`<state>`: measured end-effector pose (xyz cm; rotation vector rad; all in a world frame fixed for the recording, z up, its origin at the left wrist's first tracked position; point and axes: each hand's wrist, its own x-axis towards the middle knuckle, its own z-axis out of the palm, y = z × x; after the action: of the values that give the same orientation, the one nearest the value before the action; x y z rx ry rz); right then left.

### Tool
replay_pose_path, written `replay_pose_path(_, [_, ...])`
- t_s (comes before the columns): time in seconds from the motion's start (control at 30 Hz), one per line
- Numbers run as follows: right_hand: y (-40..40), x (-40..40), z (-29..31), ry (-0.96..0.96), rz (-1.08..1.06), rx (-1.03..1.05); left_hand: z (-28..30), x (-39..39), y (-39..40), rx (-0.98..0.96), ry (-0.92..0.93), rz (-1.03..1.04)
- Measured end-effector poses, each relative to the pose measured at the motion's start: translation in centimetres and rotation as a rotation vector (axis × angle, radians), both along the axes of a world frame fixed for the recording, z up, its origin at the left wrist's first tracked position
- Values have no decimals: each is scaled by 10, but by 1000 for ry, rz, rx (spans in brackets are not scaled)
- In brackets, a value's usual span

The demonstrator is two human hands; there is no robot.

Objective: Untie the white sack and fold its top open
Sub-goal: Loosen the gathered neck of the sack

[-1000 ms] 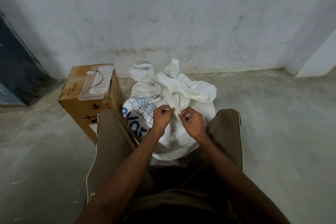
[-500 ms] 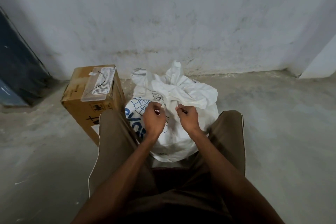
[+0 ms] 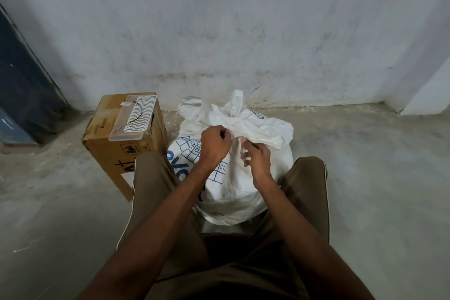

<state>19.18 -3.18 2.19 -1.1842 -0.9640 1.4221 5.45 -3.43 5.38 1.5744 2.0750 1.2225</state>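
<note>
A brown cardboard box [image 3: 114, 151] stands on the bare concrete floor [image 3: 379, 178], near the foot of a stained, whitewashed wall [image 3: 219, 31]. On top of the box lies a clear plastic tray [image 3: 132, 118] with a white wavy grille, and a thin black wire [image 3: 140, 114] curves across it. Black printed marks show on the box's front face. At the far left a dark blue panel [image 3: 22, 80] leans against the wall.
</note>
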Motion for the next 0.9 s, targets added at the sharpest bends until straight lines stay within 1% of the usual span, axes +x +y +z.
replay_pose_path(0.07, [2, -1, 8, 87, -106, -93, 2, -1, 0, -58, 50, -21])
replay_pose_path(0.13, [5, -3, 13, 145, -180, -149, 6, -2, 0, -161, 83, -53])
replay_pose_path(0.23, [5, -6, 24, 147, -151, -124, 21, -2, -8, -335, 200, -114])
replay_pose_path(0.27, [5, -6, 29, 136, -129, -102, 28, -3, -10, -320, 292, -110])
replay_pose_path(0.33, [2, -7, 42, 121, -101, -70, 45, -4, -10, -156, 480, -51])
replay_pose_path(0.4, [0, -9, 52, 127, -72, -35, 63, -8, -3, 17, 558, -48])
replay_pose_path(0.43, [0, -10, 56, 128, -54, -16, 69, -12, 3, 17, 575, -94])
replay_pose_path(0.47, [-1, -10, 61, 127, -36, 7, 74, -18, 10, -30, 562, -179])
replay_pose_path(0.53, [0, -9, 65, 127, -6, 45, 78, -31, 20, -170, 446, -417])
replay_pose_path(0.57, [0, -8, 66, 131, 20, 51, 79, -35, 21, -228, 373, -505])
replay_pose_path(0.6, [0, -5, 64, 141, 57, 53, 77, -38, 20, -262, 320, -551])
replay_pose_path(0.67, [0, -1, 56, 194, 104, -12, 69, -44, 18, -251, 302, -570])
replay_pose_path(0.7, [-1, 1, 51, 219, 77, -87, 64, -47, 16, -226, 313, -573])
replay_pose_path(0.77, [2, 5, 38, 260, -74, -251, 51, -53, 9, -206, 308, -593])
replay_pose_path(0.8, [3, 9, 31, 252, -155, -302, 45, -56, 7, -213, 281, -609])
replay_pose_path(0.83, [6, 12, 27, 244, -206, -328, 41, -57, 3, -229, 263, -627])
replay_pose_path(0.9, [10, 17, 25, 246, -241, -354, 37, -56, -3, -284, 264, -667])
